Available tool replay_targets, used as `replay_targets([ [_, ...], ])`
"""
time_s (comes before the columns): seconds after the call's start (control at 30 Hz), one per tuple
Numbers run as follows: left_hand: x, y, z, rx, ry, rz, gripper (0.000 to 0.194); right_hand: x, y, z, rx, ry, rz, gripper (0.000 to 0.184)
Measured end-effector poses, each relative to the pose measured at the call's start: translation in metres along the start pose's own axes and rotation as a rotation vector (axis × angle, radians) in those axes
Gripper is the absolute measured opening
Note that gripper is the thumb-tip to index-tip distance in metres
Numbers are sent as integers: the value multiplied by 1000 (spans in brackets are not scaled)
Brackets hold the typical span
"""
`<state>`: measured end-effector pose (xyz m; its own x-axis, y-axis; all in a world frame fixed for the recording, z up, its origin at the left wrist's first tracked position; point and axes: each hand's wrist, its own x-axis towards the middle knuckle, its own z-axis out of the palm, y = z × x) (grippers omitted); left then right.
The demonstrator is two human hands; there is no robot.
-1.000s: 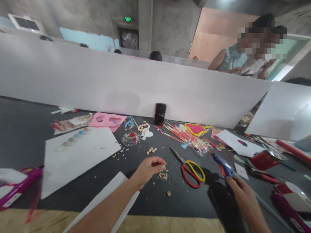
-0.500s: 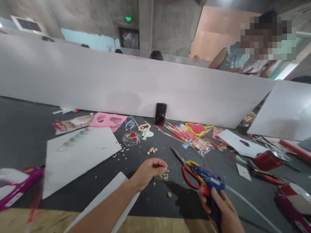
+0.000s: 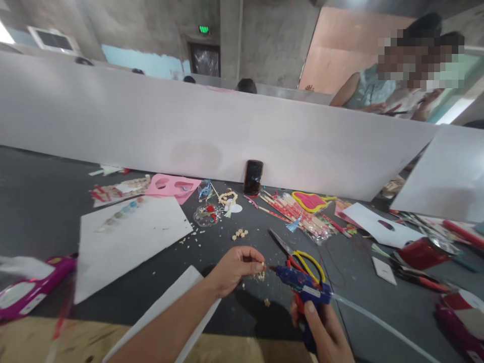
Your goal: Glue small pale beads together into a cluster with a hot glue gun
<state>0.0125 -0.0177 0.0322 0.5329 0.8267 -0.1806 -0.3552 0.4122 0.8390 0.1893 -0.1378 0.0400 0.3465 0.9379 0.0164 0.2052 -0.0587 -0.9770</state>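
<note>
Your left thumb and forefinger are pinched together on a small pale bead, the left hand poised over a little pile of loose beads. The fingers of your right hand are closed around the grip of a blue glue gun, its nozzle pointing at the bead from just beside it; whether they touch, you cannot tell. A clear glue stick trails from the gun's back end. Behind the gun lie open scissors, partly hidden by it. One bead cluster sits nearer you than the pile, and a group of clusters lies beyond your left hand. Farther out, a phone leans upright against the white partition, with a bundle of red-patterned sticks to its right
</note>
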Motion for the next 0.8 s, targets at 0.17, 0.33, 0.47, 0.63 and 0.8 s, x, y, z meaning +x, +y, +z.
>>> replay_targets([
  [0.17, 0, -1, -2, 34, -15, 31, 23, -2, -2, 5, 11, -53, -54, 25],
  [0.33, 0, -3, -3, 54, -16, 45, 21, -5, -10, 8, -26, 3, -42, 23],
  [0.47, 1, -3, -4, 69, -8, 42, 20, -5, -11, 8, -65, 4, -87, 25],
  [0.63, 1, -4, -4, 70, -11, 37, 19, -5, -10, 6, -137, 16, -91, 28],
  [0.8, 1, -4, -3, 58, -17, 35, 19, -2, -6, 4, -174, 25, -107, 32],
])
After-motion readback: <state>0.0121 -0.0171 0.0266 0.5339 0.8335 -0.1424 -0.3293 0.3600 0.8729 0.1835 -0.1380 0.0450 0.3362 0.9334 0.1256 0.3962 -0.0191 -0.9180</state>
